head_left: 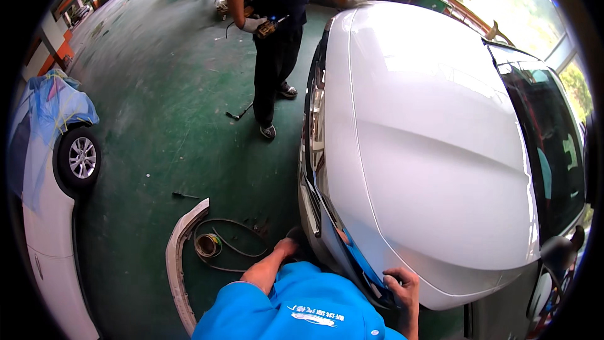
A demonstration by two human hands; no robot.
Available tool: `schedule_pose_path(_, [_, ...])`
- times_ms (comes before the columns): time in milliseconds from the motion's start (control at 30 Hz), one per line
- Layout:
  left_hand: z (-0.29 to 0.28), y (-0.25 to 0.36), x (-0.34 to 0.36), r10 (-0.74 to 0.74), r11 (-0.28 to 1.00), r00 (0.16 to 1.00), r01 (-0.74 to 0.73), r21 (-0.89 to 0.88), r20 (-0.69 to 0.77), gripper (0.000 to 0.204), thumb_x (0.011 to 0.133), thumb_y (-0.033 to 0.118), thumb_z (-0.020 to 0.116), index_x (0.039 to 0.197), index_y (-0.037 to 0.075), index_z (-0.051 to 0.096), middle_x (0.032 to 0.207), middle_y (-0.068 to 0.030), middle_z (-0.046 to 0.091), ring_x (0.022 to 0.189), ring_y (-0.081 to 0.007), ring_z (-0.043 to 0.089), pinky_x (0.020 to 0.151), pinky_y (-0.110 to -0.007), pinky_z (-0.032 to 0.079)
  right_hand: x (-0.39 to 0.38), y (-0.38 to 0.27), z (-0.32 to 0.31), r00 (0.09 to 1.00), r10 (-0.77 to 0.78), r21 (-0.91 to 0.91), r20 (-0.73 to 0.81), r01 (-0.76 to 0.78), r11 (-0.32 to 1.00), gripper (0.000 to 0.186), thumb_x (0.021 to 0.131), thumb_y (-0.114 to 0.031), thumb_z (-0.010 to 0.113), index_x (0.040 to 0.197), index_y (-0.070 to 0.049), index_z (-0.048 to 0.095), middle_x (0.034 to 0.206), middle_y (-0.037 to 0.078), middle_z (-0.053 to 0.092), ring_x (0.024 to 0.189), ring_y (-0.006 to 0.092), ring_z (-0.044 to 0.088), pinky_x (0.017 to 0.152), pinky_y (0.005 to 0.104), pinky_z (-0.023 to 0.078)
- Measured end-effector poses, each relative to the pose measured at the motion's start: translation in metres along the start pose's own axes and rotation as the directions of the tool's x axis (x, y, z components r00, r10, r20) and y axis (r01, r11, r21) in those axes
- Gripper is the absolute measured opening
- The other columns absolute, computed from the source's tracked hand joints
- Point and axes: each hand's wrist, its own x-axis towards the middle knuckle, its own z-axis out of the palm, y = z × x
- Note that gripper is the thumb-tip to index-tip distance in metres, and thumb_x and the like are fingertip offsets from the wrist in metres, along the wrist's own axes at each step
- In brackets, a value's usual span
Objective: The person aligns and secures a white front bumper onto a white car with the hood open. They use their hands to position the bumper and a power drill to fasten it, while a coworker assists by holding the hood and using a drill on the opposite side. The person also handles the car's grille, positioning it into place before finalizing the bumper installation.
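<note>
right hand: half-curled at hood edge, pinch cannot be told | left hand: low by car front, grip hidden | white car: just ahead, rightward | care: light fingertips, spare the paint

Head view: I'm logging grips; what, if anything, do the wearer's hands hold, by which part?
Cannot tell: the left hand is too indistinct, and the right hand, curled near the white car, could hide something small.

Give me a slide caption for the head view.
Person in a blue shirt beside the front of a white car, a gloved co-worker standing nearby on the green floor.
</note>
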Motion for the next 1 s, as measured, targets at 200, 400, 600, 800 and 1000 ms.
schedule_pose_path(200, [0.011, -0.009, 0.010, -0.098, 0.992, 0.993, 0.103, -0.067, 0.070, 0.041, 0.092, 0.040, 0.064, 0.117, 0.011, 0.077, 0.128, -0.0158, 0.070, 0.123, -0.0348, 0.065, 0.102, -0.045, 0.052, 0.015, -0.013, 0.008, 0.993, 0.114, -0.018, 0.027, -0.113, 0.993, 0.026, 0.084, -0.020, 0.076, 0.095, 0.004, 0.075, 0.075, 0.008, 0.072, 0.068, 0.0129, 0.065, 0.066, 0.0277, 0.050])
schedule_pose_path(400, [0.012, -0.021, 0.034, -0.152, 0.982, 0.985, 0.160, -0.103, 0.082, 0.042, 0.091, 0.040, 0.067, 0.119, 0.009, 0.076, 0.131, -0.0161, 0.069, 0.126, -0.0352, 0.063, 0.104, -0.044, 0.052, 0.036, -0.052, 0.024, 0.981, 0.191, -0.011, 0.039, -0.191, 0.982, 0.027, 0.084, -0.017, 0.075, 0.097, 0.006, 0.074, 0.077, 0.010, 0.071, 0.072, 0.0140, 0.064, 0.069, 0.0289, 0.050])
schedule_pose_path(600, [-0.030, 0.001, 0.037, -0.197, 0.974, 0.977, 0.205, -0.100, 0.083, 0.043, 0.091, 0.041, 0.068, 0.120, 0.010, 0.075, 0.132, -0.0154, 0.069, 0.127, -0.0348, 0.062, 0.105, -0.045, 0.051, 0.049, -0.057, 0.031, 0.982, 0.184, -0.044, 0.046, -0.182, 0.982, 0.025, 0.085, -0.016, 0.076, 0.098, 0.006, 0.074, 0.077, 0.009, 0.071, 0.071, 0.0134, 0.064, 0.068, 0.0282, 0.050])
schedule_pose_path(800, [-0.059, 0.012, 0.046, -0.207, 0.967, 0.973, 0.219, -0.129, 0.100, 0.045, 0.092, 0.041, 0.066, 0.130, 0.018, 0.070, 0.134, -0.0142, 0.068, 0.127, -0.0352, 0.062, 0.104, -0.045, 0.052, 0.057, -0.055, 0.035, 0.985, 0.173, -0.044, 0.026, -0.171, 0.984, 0.025, 0.086, -0.017, 0.076, 0.098, 0.005, 0.074, 0.077, 0.009, 0.071, 0.071, 0.0132, 0.065, 0.068, 0.0282, 0.050])
schedule_pose_path(1000, [-0.062, 0.011, 0.053, -0.172, 0.981, 0.981, 0.179, -0.075, 0.095, 0.045, 0.092, 0.040, 0.065, 0.129, 0.015, 0.070, 0.134, -0.0158, 0.067, 0.127, -0.0363, 0.061, 0.104, -0.045, 0.052, 0.058, -0.049, 0.037, 0.985, 0.171, -0.055, 0.016, -0.170, 0.984, 0.025, 0.086, -0.018, 0.076, 0.098, 0.004, 0.075, 0.075, 0.008, 0.071, 0.070, 0.0121, 0.064, 0.066, 0.0276, 0.049])
